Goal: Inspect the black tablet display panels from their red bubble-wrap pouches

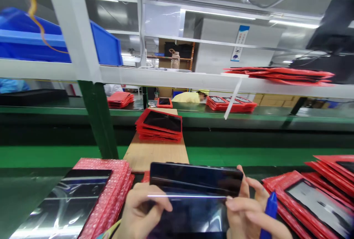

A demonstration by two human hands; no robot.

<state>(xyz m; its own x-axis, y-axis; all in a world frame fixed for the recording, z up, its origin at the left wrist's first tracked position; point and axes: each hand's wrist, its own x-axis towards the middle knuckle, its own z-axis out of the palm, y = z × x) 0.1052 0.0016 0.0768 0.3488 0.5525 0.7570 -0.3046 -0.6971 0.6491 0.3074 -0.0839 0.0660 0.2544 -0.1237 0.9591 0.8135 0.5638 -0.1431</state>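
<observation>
At the bottom centre I hold up a dark glossy screen panel [196,180] between both hands. A bright line of light crosses its face; whether it is one panel or two overlapping ones I cannot tell. My left hand [146,207] grips its left side, thumb and finger bent at the edge. On the right side, my right hand [249,205] pinches it, with fingers also behind the edge. A blue pen [270,211] is tucked between fingers of that same hand, pointing up. Left of my hands, another dark glossy panel [72,198] lies on pink bubble-wrap bags [113,191].
Red bubble-wrap sleeves [295,194] with panels are piled at the right. Ahead, a red stack [160,128] rests on a wooden board [149,154] spanning the green conveyor [221,154]. A green-white post [96,117] stands left. A person in yellow [186,97] is beyond.
</observation>
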